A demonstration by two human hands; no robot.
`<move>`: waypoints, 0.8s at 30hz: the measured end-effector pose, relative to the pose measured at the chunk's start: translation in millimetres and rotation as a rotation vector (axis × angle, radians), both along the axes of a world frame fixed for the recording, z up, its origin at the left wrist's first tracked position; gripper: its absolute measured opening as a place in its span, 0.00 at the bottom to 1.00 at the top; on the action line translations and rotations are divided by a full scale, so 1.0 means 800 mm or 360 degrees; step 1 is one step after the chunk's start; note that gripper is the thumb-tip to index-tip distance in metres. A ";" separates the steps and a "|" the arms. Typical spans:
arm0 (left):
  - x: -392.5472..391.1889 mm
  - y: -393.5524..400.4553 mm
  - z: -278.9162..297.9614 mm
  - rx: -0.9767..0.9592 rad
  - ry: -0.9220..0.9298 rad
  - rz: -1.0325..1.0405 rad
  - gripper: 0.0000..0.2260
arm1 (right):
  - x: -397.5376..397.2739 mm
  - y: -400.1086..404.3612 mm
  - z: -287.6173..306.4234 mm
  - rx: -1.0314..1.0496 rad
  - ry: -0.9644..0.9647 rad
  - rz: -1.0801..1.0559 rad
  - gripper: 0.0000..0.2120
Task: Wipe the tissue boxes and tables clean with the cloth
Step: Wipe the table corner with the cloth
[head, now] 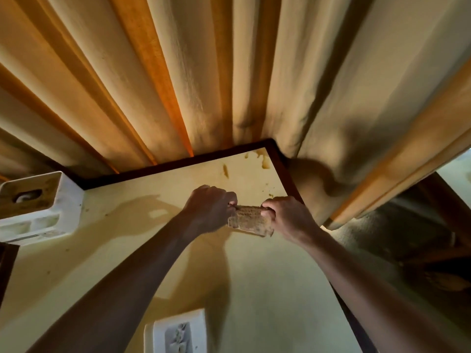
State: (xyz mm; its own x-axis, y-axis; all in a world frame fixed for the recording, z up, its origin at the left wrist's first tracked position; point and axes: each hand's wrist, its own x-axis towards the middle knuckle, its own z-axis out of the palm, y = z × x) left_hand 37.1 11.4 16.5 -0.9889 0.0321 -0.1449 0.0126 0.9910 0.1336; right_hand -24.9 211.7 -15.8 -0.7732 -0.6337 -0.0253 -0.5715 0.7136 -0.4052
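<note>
Two tissue boxes are only partly shown: a white tissue box [42,205] at the far left is cut by the frame's left edge, its wood-toned top and oval opening facing the camera, and a second white tissue box [175,332] at the near edge is cropped at the bottom. Shadow from the arms falls across the middle of the tabletop [267,289], so smaller marks there are hard to read. Brown stains [263,159] sit in the far right corner, just inside the dark wooden rim [283,164]. Pleated curtains [178,72] hang close against the far and right edges. Open surface lies between the two boxes and on the near right. To the right of the tabletop, a dim area with dark wood shapes cannot be made out.

Each grip is closed on the cloth [248,220], a small brownish rolled piece held above the tabletop's far right part: the left hand [209,207] curls round its left end, the right hand [285,215] pinches its right end.
</note>
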 end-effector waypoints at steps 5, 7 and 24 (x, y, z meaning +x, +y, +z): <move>-0.085 -0.003 -0.013 -0.0006 0.0086 0.0096 0.11 | -0.101 -0.015 -0.006 0.0090 -0.0098 0.0109 0.13; -0.119 -0.006 -0.013 -0.0040 0.0164 0.0124 0.10 | -0.138 -0.021 -0.001 0.0097 -0.0077 0.0128 0.14; -0.211 -0.008 -0.123 -0.0357 0.0806 -0.0207 0.10 | -0.229 -0.015 -0.093 -0.0013 0.0761 0.0117 0.15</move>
State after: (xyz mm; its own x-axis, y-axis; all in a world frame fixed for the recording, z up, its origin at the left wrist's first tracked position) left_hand -131.3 4.7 -82.1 -0.9266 0.1815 0.3294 0.1442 0.9804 -0.1345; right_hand -208.0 199.7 -90.4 -0.6502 -0.6858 0.3271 -0.7439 0.6622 -0.0903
